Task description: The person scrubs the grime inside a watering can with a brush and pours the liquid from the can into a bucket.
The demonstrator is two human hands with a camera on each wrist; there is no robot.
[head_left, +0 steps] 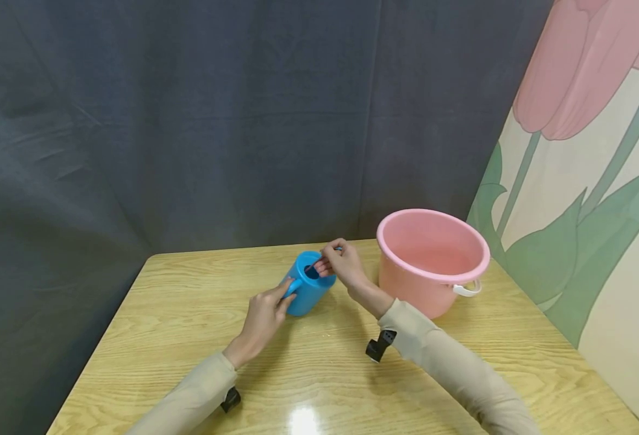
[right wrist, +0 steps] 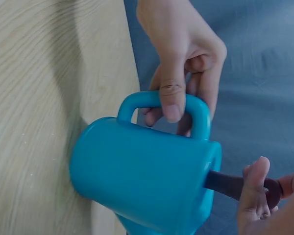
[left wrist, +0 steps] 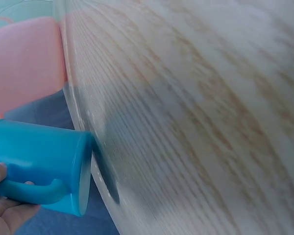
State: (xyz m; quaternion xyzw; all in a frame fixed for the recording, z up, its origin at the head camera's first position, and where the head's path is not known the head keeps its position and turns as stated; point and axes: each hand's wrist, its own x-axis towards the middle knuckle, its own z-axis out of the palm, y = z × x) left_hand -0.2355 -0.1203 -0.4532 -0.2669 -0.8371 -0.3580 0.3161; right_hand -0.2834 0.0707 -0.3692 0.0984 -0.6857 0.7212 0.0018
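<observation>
A blue plastic watering can (head_left: pixel 305 298) is tilted over the wooden table, its bottom edge at or just above the surface. My left hand (head_left: pixel 263 315) grips the can's side handle (right wrist: pixel 142 100), with the thumb over it in the right wrist view. At the can's round opening is my right hand (head_left: pixel 346 266), pinching a dark brown handle (right wrist: pixel 224 184) that runs down inside. The far end of this slim tool is hidden in the can, so its kind cannot be told.
To the right of the can stands a pink bucket (head_left: pixel 414 293) with a white handle grip (head_left: pixel 467 291). Behind the wooden table (head_left: pixel 189 314) hangs a dark curtain (head_left: pixel 254 121). A wall painted with tulips (head_left: pixel 580 199) borders the right side.
</observation>
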